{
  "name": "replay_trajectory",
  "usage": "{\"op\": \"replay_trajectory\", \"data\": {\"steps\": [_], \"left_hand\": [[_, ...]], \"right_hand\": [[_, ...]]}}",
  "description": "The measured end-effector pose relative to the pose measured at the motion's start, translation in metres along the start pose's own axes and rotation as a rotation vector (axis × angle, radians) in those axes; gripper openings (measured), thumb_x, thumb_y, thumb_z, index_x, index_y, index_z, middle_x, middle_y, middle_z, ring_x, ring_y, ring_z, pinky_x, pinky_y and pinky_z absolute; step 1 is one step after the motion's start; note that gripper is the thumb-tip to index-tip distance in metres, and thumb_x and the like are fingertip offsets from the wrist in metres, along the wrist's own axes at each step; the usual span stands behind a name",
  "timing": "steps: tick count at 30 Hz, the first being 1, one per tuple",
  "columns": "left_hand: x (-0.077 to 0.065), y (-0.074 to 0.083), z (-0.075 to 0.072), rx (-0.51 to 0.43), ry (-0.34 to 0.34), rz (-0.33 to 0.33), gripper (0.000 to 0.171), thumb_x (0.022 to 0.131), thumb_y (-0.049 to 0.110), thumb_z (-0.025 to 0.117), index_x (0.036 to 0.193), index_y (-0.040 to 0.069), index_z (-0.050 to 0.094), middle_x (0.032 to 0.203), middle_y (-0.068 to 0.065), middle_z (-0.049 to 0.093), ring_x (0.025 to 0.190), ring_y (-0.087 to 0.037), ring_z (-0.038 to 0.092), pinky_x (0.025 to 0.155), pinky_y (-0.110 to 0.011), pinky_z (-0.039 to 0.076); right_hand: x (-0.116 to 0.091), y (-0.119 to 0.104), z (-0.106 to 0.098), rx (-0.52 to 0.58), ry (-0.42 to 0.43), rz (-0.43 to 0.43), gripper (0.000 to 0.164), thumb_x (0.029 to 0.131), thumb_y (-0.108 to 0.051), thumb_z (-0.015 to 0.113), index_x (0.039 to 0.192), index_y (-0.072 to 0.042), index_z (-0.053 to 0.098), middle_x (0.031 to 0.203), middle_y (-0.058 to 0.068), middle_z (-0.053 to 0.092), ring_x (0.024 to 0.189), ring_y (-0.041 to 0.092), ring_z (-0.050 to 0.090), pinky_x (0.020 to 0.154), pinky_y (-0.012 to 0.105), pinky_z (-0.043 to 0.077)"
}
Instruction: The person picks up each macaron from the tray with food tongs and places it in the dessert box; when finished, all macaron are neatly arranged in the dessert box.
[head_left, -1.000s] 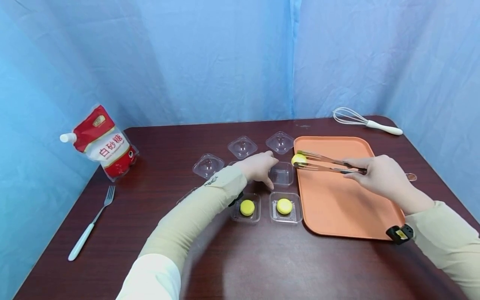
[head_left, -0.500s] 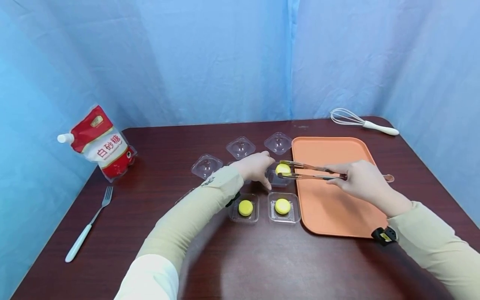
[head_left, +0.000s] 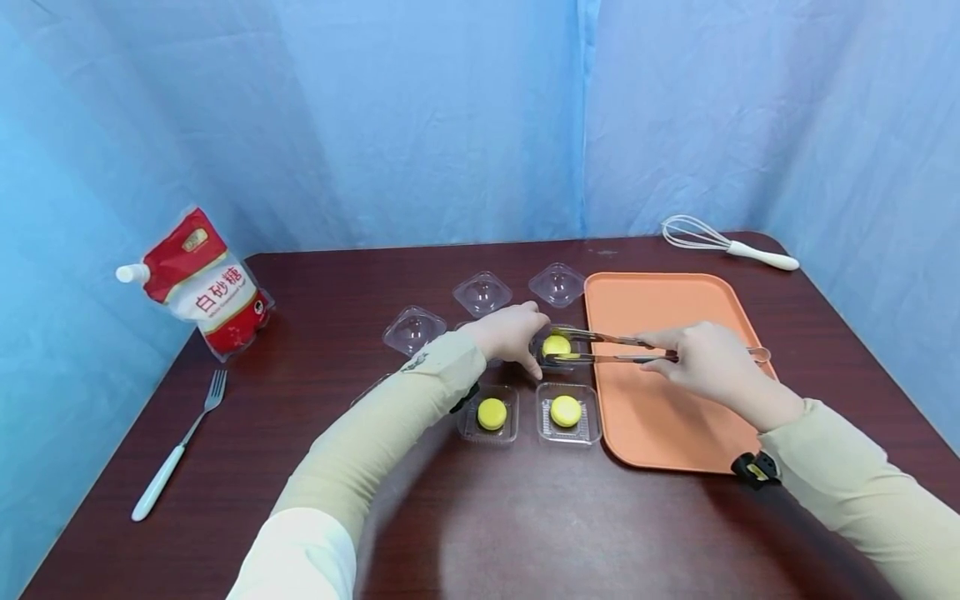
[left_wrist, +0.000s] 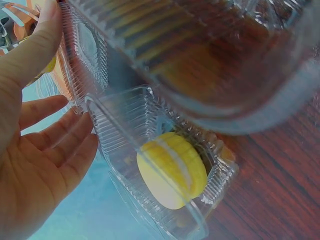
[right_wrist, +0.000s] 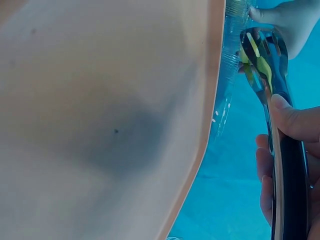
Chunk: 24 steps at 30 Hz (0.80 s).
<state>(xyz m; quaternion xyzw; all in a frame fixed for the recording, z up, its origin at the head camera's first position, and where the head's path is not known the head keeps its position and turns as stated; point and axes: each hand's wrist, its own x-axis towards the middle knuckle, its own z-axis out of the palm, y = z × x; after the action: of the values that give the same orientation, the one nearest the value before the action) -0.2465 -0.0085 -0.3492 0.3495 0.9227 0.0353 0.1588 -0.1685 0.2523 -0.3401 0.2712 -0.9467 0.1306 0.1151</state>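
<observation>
My right hand grips metal tongs, whose tips stand either side of a yellow macaron. That macaron lies within the outline of a clear plastic container left of the tray. My left hand reaches to this container's left side, thumb and fingers spread; in the left wrist view its fingers are extended at clear plastic. Nearer the front, two more yellow macarons, one on the right and one on the left, each sit in an open clear container. My left forearm hides further containers.
An orange tray lies on the right, with a white-handled whisk behind it. Clear lids stand open toward the back. On the left are a red-and-white sugar pouch and a fork.
My right hand has moved left with the tongs, carrying the macaron from the tray's left edge over and down to the container. My left hand has stayed in place.
</observation>
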Motion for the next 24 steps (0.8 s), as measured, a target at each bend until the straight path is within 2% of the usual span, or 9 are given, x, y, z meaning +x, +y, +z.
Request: {"op": "replay_trajectory", "data": {"steps": [3,7,11,15,18,24], "left_hand": [[-0.001,0.000,0.000,0.001,0.002,0.002,0.077,0.071,0.042,0.081,0.132,0.005,0.052,0.123,-0.010,0.053,0.107,-0.018,0.054,0.098,-0.029,0.044],[-0.003,0.000,-0.001,-0.001,0.001,-0.009,0.078,0.071,0.042,0.081,0.133,0.005,0.051,0.124,-0.010,0.052,0.107,-0.018,0.055,0.098,-0.029,0.044],[-0.003,0.000,-0.001,-0.001,0.001,-0.014,0.081,0.072,0.042,0.080,0.136,0.004,0.049,0.126,-0.011,0.052,0.110,-0.018,0.055,0.099,-0.029,0.043],[-0.002,-0.001,0.000,0.002,0.000,-0.005,0.082,0.072,0.042,0.080,0.137,0.003,0.048,0.128,-0.011,0.051,0.113,-0.019,0.054,0.101,-0.029,0.042],[-0.002,-0.002,0.000,-0.012,-0.008,-0.001,0.084,0.073,0.041,0.080,0.139,0.004,0.045,0.132,-0.012,0.050,0.117,-0.019,0.052,0.103,-0.029,0.041],[-0.005,-0.001,-0.003,-0.042,-0.006,0.009,0.085,0.075,0.039,0.079,0.143,0.004,0.040,0.138,-0.013,0.046,0.125,-0.021,0.048,0.107,-0.030,0.037]], "right_hand": [[0.000,0.000,0.000,0.013,-0.014,0.007,0.039,0.074,-0.014,0.080,0.112,-0.009,0.071,0.074,0.005,0.071,0.044,0.003,0.033,0.040,0.021,0.022],[0.000,0.001,0.000,0.045,-0.016,0.017,0.039,0.073,-0.011,0.080,0.111,-0.007,0.071,0.084,0.011,0.073,0.044,0.002,0.036,0.040,0.020,0.024],[0.001,0.003,0.001,0.063,-0.004,0.018,0.041,0.072,-0.010,0.081,0.111,-0.008,0.071,0.082,0.012,0.073,0.045,0.002,0.038,0.040,0.020,0.028],[-0.001,0.007,0.000,0.075,-0.005,0.020,0.043,0.072,-0.010,0.081,0.113,-0.006,0.070,0.080,0.009,0.072,0.051,0.003,0.046,0.045,0.021,0.033],[-0.003,0.010,-0.002,0.095,-0.006,0.035,0.044,0.072,-0.010,0.080,0.114,-0.004,0.069,0.086,0.010,0.072,0.059,0.007,0.053,0.049,0.022,0.038],[-0.009,0.017,-0.007,0.162,-0.013,0.104,0.046,0.073,-0.007,0.079,0.117,-0.001,0.067,0.090,0.010,0.071,0.067,0.009,0.058,0.057,0.025,0.046]]}}
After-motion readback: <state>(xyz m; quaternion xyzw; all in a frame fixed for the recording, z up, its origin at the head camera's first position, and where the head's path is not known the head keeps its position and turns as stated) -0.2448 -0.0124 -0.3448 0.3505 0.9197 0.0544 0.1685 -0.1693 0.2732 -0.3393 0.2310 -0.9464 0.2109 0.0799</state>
